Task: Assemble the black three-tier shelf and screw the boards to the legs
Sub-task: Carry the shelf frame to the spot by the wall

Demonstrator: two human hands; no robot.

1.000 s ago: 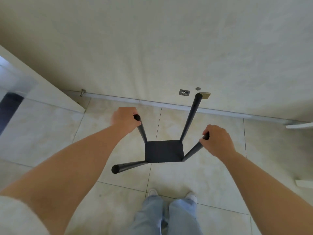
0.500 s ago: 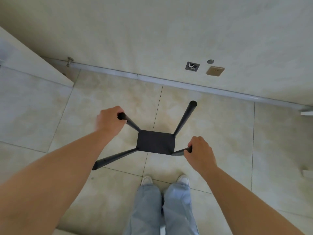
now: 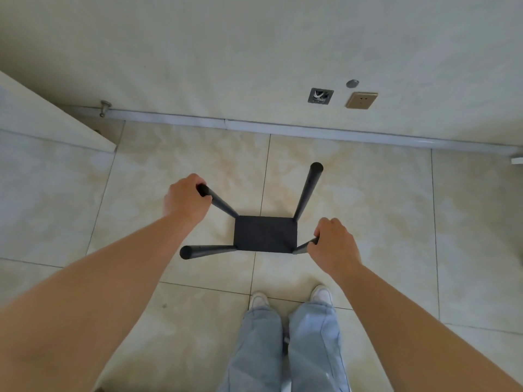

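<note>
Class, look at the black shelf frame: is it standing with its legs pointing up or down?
Up. The black board lies lowest, and four legs rise toward the camera; the left hand and right hand grip two tops.

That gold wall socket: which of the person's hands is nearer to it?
Right, as this view shows it. The right hand grips a shelf leg below the gold socket; the left hand grips another leg further off to the socket's left.

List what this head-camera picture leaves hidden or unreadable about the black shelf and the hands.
- Head view: left hand covers its leg's top end.
- Right hand hides most of its leg.
- Screws too small to see.
- Black board hides any lower tiers.
</note>
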